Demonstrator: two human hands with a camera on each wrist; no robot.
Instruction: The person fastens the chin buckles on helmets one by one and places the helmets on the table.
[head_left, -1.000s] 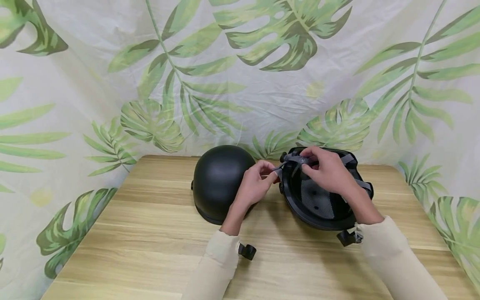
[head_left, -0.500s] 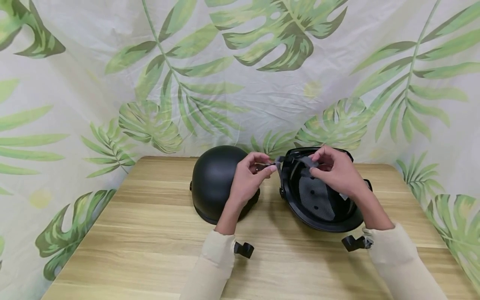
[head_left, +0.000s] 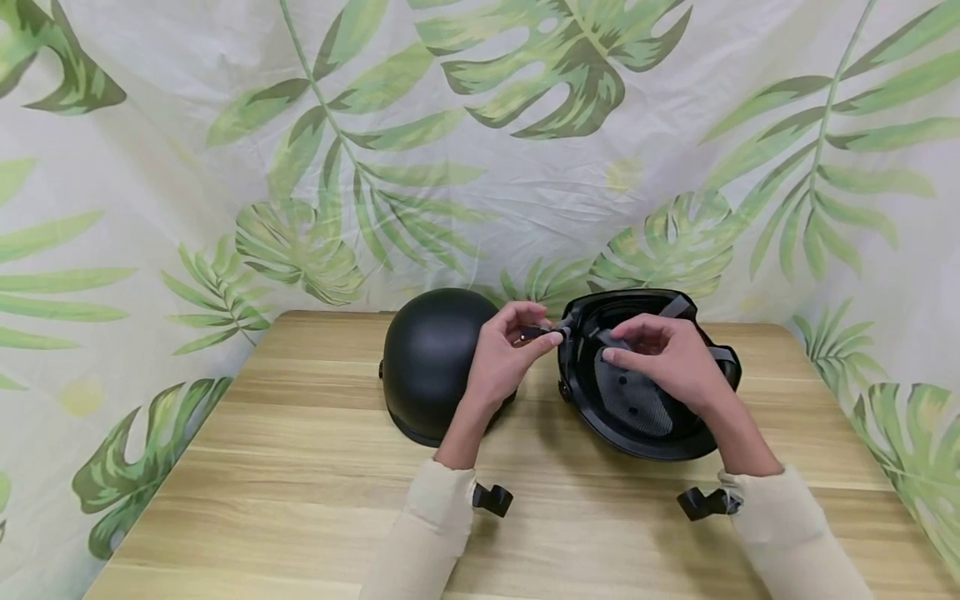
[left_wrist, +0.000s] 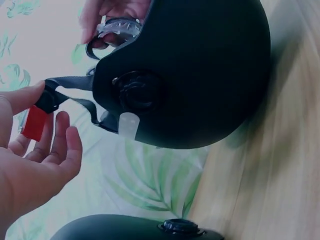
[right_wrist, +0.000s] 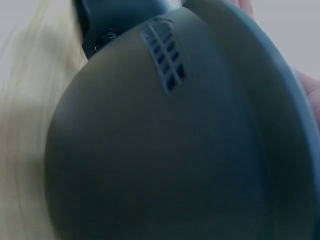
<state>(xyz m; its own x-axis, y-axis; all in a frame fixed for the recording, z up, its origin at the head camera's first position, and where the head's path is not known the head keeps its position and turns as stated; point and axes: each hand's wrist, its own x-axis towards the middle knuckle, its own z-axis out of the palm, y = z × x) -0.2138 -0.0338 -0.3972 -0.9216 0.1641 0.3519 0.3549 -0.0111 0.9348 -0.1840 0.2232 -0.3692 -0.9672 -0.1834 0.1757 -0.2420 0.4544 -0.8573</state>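
A black helmet (head_left: 637, 446) lies upside down on the table, its padded inside facing up. At its left edge my left hand (head_left: 495, 354) pinches a black buckle (left_wrist: 48, 101) with a red part (left_wrist: 34, 123), from which webbing straps (left_wrist: 75, 81) run to the helmet's edge. My right hand (head_left: 675, 358) is over the helmet's opening and pinches a clear ridged piece (left_wrist: 119, 28) on a dark strap. A second black helmet (head_left: 431, 367) stands dome up, just left of my left hand. In the right wrist view the upturned helmet's vented shell (right_wrist: 150, 140) hides most of the right hand.
The wooden table (head_left: 300, 500) carries both helmets near its back edge. Behind it hangs a leaf-patterned cloth (head_left: 480, 150). Black mounts, one (head_left: 492, 500) on the left cuff and another (head_left: 705, 503) on the right, stick out over the tabletop.
My left hand has shifted slightly left and up with the buckle. My right hand has come down from the helmet's back rim, over its opening.
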